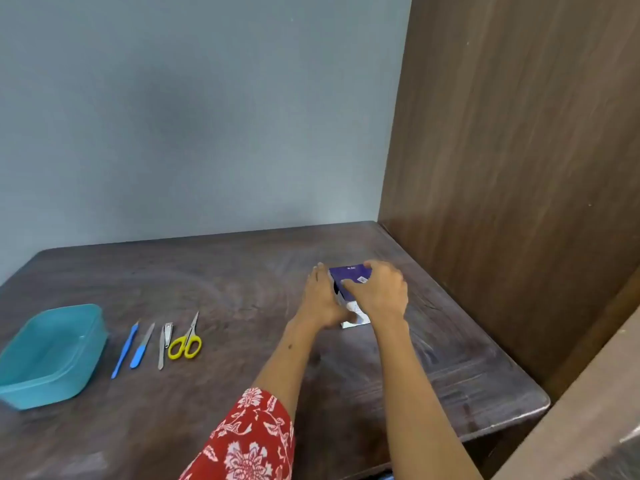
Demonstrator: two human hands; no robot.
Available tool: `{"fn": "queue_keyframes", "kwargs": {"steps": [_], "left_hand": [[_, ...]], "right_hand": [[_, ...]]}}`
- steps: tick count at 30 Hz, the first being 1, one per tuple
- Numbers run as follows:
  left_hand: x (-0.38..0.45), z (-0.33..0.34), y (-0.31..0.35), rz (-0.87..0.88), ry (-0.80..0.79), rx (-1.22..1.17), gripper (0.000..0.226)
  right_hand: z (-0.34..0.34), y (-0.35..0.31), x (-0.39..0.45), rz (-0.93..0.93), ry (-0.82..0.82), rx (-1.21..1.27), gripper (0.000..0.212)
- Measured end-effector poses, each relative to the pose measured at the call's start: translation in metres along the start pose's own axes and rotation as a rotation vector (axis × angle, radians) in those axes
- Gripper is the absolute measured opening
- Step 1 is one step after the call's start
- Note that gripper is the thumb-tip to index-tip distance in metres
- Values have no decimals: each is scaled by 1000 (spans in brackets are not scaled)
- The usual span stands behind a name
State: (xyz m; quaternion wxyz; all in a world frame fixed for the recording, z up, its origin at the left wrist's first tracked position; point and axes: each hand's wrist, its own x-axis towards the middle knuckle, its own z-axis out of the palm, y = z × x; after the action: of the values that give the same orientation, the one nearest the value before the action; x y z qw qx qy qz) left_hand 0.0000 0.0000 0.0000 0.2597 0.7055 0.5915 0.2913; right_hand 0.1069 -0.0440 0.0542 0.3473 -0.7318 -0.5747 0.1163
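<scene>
A small purple and white box point(350, 273) lies on the dark wooden table point(242, 271), right of centre. My left hand point(322, 297) lies flat against the box's left side with straight fingers. My right hand point(379, 292) curls over the box's top and right side, its thumb on the purple face. The near end of the box shows white below my hands.
At the left stands a teal plastic tub point(52, 355). Beside it lie a blue tool point(124, 349), a blue-handled file point(142, 346), a metal nail clipper point(165, 344) and yellow-handled scissors point(187, 341). A brown wooden cupboard point(519, 168) walls the right side.
</scene>
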Motion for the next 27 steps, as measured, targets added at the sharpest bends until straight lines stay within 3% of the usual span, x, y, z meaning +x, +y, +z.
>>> {"fn": "queue_keyframes", "kwargs": {"steps": [6, 7, 10, 11, 13, 17, 27], "left_hand": [[-13, -6, 5, -28, -93, -146, 132], [-16, -7, 6, -30, -91, -187, 130], [-16, -2, -4, -50, -62, -318, 85], [-16, 0, -7, -39, -54, -344, 82], [-15, 2, -7, -24, -49, -410, 88], [-18, 3, -4, 17, -19, -468, 75], [-9, 15, -18, 26, 23, -450, 98]], "right_hand": [[17, 2, 12, 54, -105, -140, 70], [20, 4, 13, 63, -109, -154, 71], [27, 4, 14, 78, -98, -181, 70], [28, 4, 14, 79, -90, -190, 69], [31, 5, 14, 80, -70, -208, 68], [36, 5, 15, 92, -43, -232, 65], [40, -1, 15, 91, 21, -254, 49]]}}
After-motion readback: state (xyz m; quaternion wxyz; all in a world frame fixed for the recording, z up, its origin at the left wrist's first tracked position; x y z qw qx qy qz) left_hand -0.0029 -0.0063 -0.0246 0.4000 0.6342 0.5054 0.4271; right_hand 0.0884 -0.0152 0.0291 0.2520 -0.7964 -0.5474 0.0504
